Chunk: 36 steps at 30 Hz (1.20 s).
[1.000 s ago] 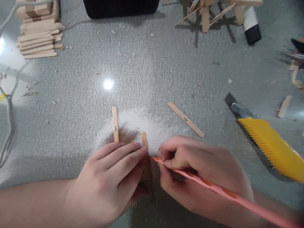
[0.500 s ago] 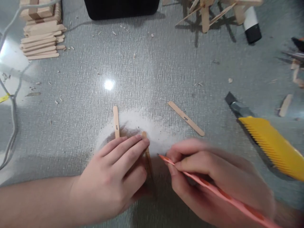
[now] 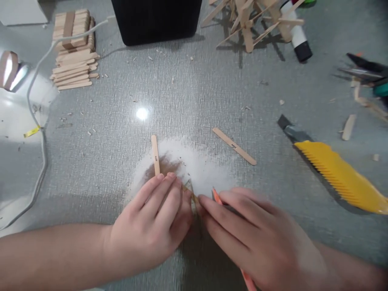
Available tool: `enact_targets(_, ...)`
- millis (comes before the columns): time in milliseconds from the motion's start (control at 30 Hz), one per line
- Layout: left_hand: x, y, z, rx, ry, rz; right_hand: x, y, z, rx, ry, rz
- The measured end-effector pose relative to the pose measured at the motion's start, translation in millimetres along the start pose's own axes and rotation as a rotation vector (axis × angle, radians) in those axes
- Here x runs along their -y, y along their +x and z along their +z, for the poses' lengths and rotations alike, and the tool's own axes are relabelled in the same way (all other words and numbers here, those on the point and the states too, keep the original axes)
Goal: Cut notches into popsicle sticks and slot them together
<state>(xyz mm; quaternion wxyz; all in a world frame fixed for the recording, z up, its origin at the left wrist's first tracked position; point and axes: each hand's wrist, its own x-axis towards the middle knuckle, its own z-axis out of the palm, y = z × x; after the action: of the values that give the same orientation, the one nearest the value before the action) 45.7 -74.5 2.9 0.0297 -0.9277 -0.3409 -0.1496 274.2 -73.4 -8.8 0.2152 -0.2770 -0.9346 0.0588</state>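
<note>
My left hand (image 3: 151,220) is closed around a craft stick (image 3: 194,197), blurred and mostly hidden between the two hands. My right hand (image 3: 257,238) keeps a pinkish-orange pencil (image 3: 217,196) in its grip, the dark tip pointing away from me, while its thumb and finger reach the same stick. Just beyond my left fingertips lies another craft stick (image 3: 155,155) with a small slot cut in it. A similar notched stick (image 3: 235,146) rests at an angle to the right.
A yellow utility knife (image 3: 336,169) lies at right. Bundled and loose craft sticks (image 3: 74,68), a white cable (image 3: 44,149), a black box (image 3: 157,20), a stick structure (image 3: 248,28) and a white tube with a black cap (image 3: 298,38) surround the work spot. Pale dust (image 3: 206,169) coats the table.
My right hand has moved left to the craft stick, and the pencil has turned to a steeper angle in it. The left fingers have shifted on the stick. The view has tilted slightly.
</note>
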Motion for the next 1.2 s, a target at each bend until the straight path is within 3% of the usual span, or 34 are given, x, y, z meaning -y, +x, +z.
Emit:
enact_targets(267,1.1,0.9,-1.1,0.021,-0.047,0.022,-7.1,0.7,-3.2,0.008,-0.181,0.014)
enact_targets(567,2.4,-1.4,-1.9,0.054,-0.067,0.066,-10.2,-2.8,-0.6,-0.018,-0.163,0.066)
enact_targets(667,1.2,-0.8,-4.1,0.047,-0.068,0.083,-10.1,2.6,-1.0,-0.084,0.017,0.150)
enact_targets(767,-0.8,-0.5,-5.4,0.037,-0.082,0.087,-12.2,15.9,-2.3,-0.171,0.448,0.354)
enact_targets(867,-1.7,0.0,-5.7,0.044,-0.105,0.067,-16.3,28.0,-1.2,-0.205,0.682,0.546)
enact_targets(967,-1.4,0.6,-5.6,0.038,-0.128,0.057,-18.4,30.4,1.6,-0.191,0.731,0.538)
enact_targets(1200,-2.3,-0.7,-5.5,0.042,-0.146,0.045,-11.4,22.6,2.5,-0.171,0.604,0.464)
